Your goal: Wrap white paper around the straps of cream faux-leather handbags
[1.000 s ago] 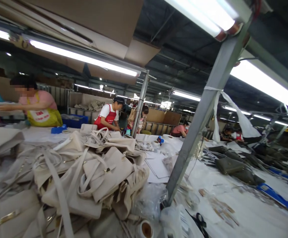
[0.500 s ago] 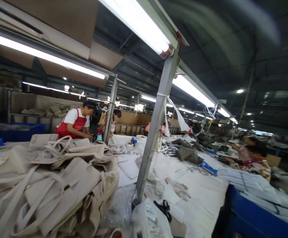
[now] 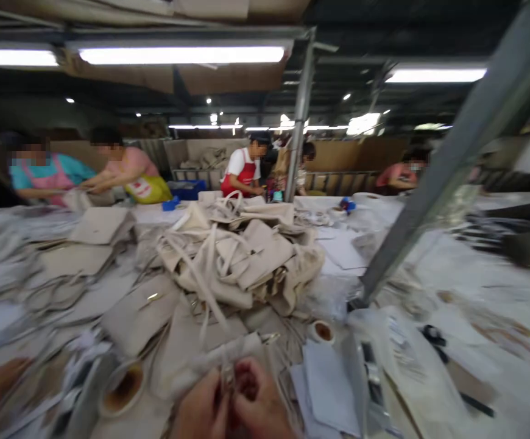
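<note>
At the bottom centre, my left hand (image 3: 201, 405) and my right hand (image 3: 260, 399) meet with fingers pinched close together. Between them is a small metal fitting (image 3: 227, 377) on a beige handbag (image 3: 242, 349). Motion blur and my fingers hide the fitting's exact shape. Just beyond lies a heap of beige bags (image 3: 265, 253) with loose straps. To the left of my hands is a roll of tape (image 3: 122, 389). White sheets (image 3: 331, 387) lie to their right.
Another person's hand (image 3: 0, 384) reaches in at lower left. A metal post (image 3: 411, 219) slants up from the table on the right, beside a plastic bag (image 3: 411, 353) and black scissors (image 3: 434, 338). Several co-workers, one in a red apron (image 3: 245, 177), stand across the table.
My view has swung left and down and levelled out. Both my hands and the bag they hold now show, along with more co-workers on the left.
</note>
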`<state>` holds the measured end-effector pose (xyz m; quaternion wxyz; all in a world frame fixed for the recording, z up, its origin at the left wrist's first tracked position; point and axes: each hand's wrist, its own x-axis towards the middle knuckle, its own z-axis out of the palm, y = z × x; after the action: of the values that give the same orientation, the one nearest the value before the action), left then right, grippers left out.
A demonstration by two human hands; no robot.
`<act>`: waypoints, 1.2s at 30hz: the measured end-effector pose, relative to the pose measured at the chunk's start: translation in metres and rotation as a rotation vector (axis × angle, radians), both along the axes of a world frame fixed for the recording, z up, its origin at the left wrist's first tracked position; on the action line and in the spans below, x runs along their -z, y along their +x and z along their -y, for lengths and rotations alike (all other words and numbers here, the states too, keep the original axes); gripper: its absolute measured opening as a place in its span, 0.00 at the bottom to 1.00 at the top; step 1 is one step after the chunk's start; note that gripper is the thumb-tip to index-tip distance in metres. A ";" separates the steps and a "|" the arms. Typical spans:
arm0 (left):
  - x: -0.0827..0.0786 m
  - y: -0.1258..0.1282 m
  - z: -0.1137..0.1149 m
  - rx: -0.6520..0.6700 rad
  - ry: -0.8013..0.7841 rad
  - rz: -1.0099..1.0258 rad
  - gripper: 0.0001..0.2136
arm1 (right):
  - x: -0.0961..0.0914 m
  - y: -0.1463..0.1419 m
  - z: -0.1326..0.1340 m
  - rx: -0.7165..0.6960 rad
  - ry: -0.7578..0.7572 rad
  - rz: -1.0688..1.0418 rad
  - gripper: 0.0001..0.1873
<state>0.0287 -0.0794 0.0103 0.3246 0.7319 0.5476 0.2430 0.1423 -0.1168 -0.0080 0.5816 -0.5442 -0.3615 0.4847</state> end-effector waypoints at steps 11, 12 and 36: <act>0.002 -0.002 0.001 -0.023 -0.560 0.602 0.08 | 0.022 0.011 0.002 -0.203 -0.144 -0.440 0.19; 0.002 -0.002 0.001 -0.032 -0.571 0.617 0.08 | 0.022 0.011 0.002 -0.208 -0.151 -0.422 0.19; -0.009 -0.019 -0.010 -0.107 -0.942 0.931 0.17 | 0.040 0.003 0.008 -0.029 -0.070 -0.075 0.19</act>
<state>0.0100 -0.0691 0.0190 0.8000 0.3023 0.4333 0.2843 0.1452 -0.1247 -0.0479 0.5682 -0.5405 -0.3299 0.5255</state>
